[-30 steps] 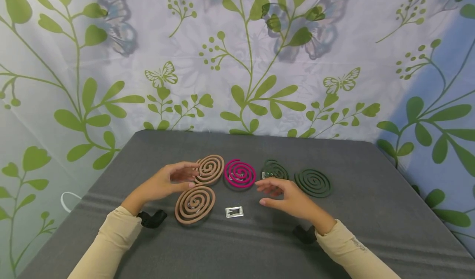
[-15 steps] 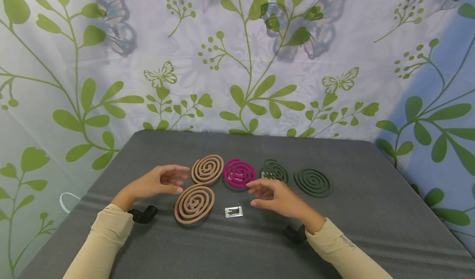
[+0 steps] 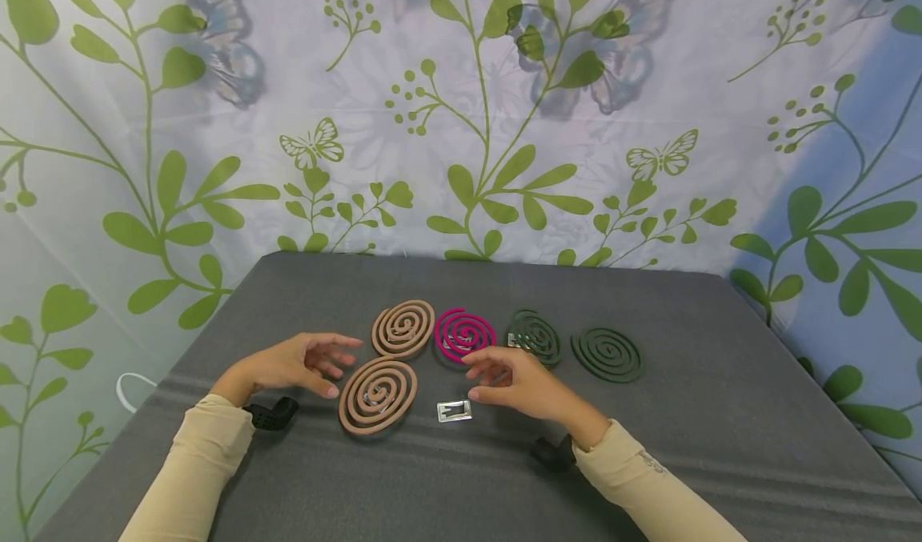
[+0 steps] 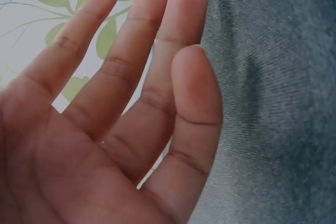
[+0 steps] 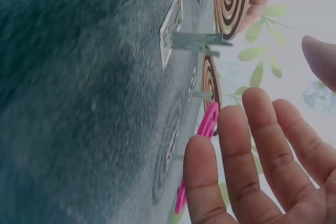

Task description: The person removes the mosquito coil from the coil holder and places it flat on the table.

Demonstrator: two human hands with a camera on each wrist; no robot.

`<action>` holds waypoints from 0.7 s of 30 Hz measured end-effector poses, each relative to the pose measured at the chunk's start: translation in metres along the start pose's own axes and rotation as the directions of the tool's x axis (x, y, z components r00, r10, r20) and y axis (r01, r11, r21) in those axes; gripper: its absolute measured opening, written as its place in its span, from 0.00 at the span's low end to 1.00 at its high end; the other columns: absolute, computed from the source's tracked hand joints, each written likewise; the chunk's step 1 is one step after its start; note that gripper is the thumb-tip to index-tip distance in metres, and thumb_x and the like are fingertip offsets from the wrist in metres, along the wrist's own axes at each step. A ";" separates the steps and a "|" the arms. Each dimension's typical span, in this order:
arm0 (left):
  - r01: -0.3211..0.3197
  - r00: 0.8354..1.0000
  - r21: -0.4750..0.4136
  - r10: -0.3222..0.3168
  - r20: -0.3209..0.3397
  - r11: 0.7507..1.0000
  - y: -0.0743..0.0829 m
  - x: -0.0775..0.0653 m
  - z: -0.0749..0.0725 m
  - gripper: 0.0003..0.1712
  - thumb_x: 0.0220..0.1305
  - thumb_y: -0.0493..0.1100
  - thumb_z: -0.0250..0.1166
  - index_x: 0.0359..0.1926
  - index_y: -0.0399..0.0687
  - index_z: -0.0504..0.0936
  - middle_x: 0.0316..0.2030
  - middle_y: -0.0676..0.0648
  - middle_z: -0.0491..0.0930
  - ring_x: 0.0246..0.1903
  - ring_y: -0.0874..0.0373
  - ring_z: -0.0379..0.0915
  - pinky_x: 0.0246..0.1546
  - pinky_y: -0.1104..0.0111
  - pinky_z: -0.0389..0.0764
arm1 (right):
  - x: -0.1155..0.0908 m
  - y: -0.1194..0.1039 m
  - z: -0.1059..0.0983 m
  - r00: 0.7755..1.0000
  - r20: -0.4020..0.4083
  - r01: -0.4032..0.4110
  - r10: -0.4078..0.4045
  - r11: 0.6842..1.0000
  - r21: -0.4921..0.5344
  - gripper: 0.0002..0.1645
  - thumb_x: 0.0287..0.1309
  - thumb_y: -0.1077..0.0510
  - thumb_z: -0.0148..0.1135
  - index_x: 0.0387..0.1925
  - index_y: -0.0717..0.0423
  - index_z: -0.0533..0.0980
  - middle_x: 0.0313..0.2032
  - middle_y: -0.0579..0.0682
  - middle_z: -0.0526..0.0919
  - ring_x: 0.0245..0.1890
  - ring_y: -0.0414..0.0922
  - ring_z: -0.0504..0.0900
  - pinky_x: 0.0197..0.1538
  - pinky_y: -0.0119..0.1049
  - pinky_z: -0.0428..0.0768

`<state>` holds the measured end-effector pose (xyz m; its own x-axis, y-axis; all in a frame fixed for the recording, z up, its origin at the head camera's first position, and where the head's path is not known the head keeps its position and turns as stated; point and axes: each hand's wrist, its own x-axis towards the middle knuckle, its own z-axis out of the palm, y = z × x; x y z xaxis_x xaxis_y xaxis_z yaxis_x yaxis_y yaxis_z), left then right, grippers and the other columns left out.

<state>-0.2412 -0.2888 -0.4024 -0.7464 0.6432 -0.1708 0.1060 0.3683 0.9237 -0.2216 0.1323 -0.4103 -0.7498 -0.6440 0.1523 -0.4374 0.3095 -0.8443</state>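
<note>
My left hand (image 3: 294, 363) hovers left of two tan mosquito coils, its fingers spread and relaxed, with nothing in it. The front tan coil (image 3: 378, 396) and the rear tan coil (image 3: 403, 330) sit raised on small metal stands. My right hand (image 3: 522, 383), also loosely spread and holding nothing, is over the table near the pink coil (image 3: 461, 335). Just left of its thumb lies a bare metal coil stand (image 3: 454, 411); the right wrist view shows its upright prong (image 5: 197, 39). The right hand partly overlaps the pink coil in the head view.
A dark green coil (image 3: 535, 339) on its stand is behind the right hand. Another green coil (image 3: 608, 355) lies farther right. All are on a grey cloth-covered table (image 3: 684, 414), with a leaf-printed curtain (image 3: 461, 126) behind it.
The left hand has drawn back left and slightly down, away from the tan coils. The right hand has drifted left towards the bare stand. The coils have stayed put.
</note>
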 end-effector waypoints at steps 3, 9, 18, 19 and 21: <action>0.018 1.000 -0.017 -0.017 0.021 1.000 -0.002 0.001 0.000 0.51 0.65 0.34 0.79 0.80 0.23 0.59 0.70 0.22 0.70 0.63 0.34 0.77 0.54 0.59 0.86 | 0.003 -0.001 0.004 1.000 0.007 -0.012 0.012 1.000 -0.002 0.28 0.69 0.58 0.74 0.64 0.68 0.80 0.50 0.62 0.88 0.46 0.43 0.86 0.52 0.39 0.85; 0.057 0.997 -0.043 -0.054 0.053 0.997 -0.004 0.003 0.000 0.53 0.63 0.34 0.80 0.80 0.23 0.59 0.66 0.28 0.76 0.56 0.46 0.81 0.52 0.60 0.87 | 0.011 -0.003 0.011 0.999 0.014 -0.049 0.049 0.999 0.005 0.28 0.68 0.58 0.75 0.64 0.68 0.80 0.50 0.61 0.88 0.45 0.41 0.84 0.52 0.38 0.85; 0.081 0.992 -0.088 -0.071 0.109 0.993 -0.008 0.008 0.002 0.54 0.61 0.30 0.80 0.79 0.21 0.57 0.54 0.40 0.81 0.44 0.57 0.83 0.46 0.65 0.88 | 0.023 -0.010 0.018 0.995 0.024 -0.095 0.097 0.995 -0.042 0.32 0.66 0.58 0.77 0.67 0.68 0.79 0.48 0.56 0.90 0.41 0.37 0.84 0.49 0.34 0.83; 0.082 0.991 -0.090 -0.072 0.111 0.993 -0.008 0.008 0.002 0.54 0.61 0.30 0.80 0.79 0.21 0.57 0.53 0.41 0.81 0.44 0.57 0.83 0.46 0.65 0.88 | 0.024 -0.011 0.019 0.994 0.029 -0.101 0.102 0.994 -0.044 0.33 0.66 0.58 0.77 0.67 0.68 0.79 0.47 0.56 0.90 0.41 0.37 0.84 0.49 0.35 0.83; 0.085 0.991 -0.094 -0.074 0.114 0.992 -0.008 0.008 0.002 0.54 0.61 0.30 0.80 0.79 0.20 0.57 0.53 0.41 0.81 0.44 0.57 0.83 0.45 0.65 0.88 | 0.026 -0.013 0.021 0.993 0.039 -0.112 0.113 0.993 -0.049 0.34 0.65 0.58 0.77 0.68 0.68 0.78 0.47 0.55 0.90 0.40 0.37 0.84 0.48 0.35 0.83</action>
<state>-0.2468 -0.2849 -0.4122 -0.6721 0.6867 -0.2770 -0.0200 0.3571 0.9339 -0.2253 0.0967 -0.4062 -0.7748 -0.6312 0.0356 -0.3746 0.4130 -0.8301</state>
